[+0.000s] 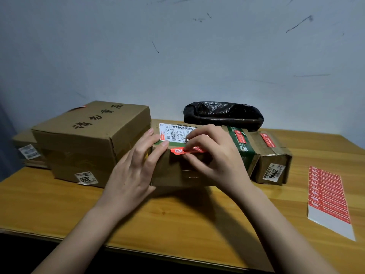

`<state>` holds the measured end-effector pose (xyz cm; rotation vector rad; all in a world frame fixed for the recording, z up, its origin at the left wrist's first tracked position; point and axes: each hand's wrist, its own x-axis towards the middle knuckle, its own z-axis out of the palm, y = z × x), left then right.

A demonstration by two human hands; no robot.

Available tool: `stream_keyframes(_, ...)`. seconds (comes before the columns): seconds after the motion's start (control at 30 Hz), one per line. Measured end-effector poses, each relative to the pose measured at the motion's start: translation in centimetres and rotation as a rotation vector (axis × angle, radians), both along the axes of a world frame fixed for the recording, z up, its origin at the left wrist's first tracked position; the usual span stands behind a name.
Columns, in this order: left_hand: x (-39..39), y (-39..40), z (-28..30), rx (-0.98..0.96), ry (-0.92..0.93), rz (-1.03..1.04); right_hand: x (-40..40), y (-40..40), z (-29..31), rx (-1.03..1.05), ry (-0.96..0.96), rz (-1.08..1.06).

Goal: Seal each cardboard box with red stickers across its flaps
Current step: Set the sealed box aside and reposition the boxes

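Now left fingers [158, 147] lie straight on the box [173, 171] — right fingers [192, 155] pinch (lightly) a red sticker [178, 151].

The front of the wooden table [177, 218] is bare, so a hand can slide there. A big box [92, 135] stands on the left, just beside the middle box [177, 171]. On the right, a green-taped box [245, 149] and a small box [274, 161] sit close together. A black bag [223, 113] blocks the back by the wall. The sticker sheet [327, 198] lies flat at the right, with bare wood between it and the boxes.
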<state>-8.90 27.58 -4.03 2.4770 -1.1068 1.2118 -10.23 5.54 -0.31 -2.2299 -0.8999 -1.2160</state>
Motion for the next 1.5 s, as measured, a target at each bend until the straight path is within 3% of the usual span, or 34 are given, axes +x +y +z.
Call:
stream_keyframes(0.3, 0.0, 0.2, 0.1, -0.042, -0.037, -0.003, 0.0, 0.2, -0.1, 0.217, 0.17, 0.137)
stream_keyframes(0.7, 0.3, 0.4, -0.3, 0.007, -0.049, 0.008, -0.3, 0.3, -0.3, 0.192, 0.283, 0.139)
stream_keyframes(0.9, 0.1, 0.3, -0.2, 0.003, -0.019, 0.016, -0.8, 0.3, 0.6, 0.131, 0.277, 0.122)
stream_keyframes(1.03, 0.1, 0.2, -0.1, -0.002, -0.046, 0.017, -0.4, 1.0, 0.4, 0.079, 0.176, 0.062)
stream_keyframes(1.5, 0.1, 0.1, -0.2, 0.02, -0.044, 0.013, -0.3, 1.6, -0.6, 0.272, 0.149, 0.128)
